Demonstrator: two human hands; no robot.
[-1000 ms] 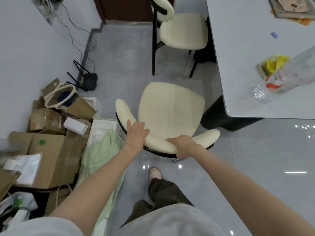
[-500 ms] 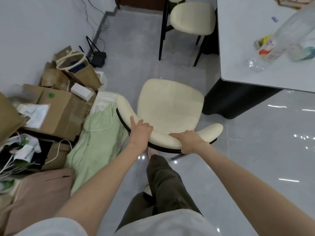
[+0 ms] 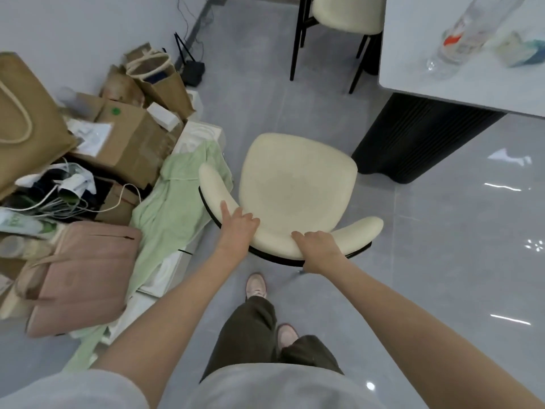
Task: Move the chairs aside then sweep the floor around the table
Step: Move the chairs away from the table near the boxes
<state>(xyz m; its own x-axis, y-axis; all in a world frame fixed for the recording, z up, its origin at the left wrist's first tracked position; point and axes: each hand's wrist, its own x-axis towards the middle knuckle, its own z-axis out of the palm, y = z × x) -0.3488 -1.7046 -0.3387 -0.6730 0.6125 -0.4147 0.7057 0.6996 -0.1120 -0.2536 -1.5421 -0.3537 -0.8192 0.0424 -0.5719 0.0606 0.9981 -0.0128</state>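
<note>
Chair [image 3: 298,184] with a cream seat was seen at the centre of the frame, just beside the dark base of the table [image 3: 413,63]. Its curved backrest [image 3: 274,242] was grasped by both hands: the left hand [image 3: 237,228] was curled over it, thumb laid along the pad, and the right hand [image 3: 317,247] was wrapped over it further right. A second chair [image 3: 345,13] was set at the top edge. Boxes [image 3: 129,137], a green cloth [image 3: 177,202] and a pink bag [image 3: 85,276] were piled at the left. What appeared to be a clear bottle [image 3: 466,33], blurred, was lying at the upper right.
</note>
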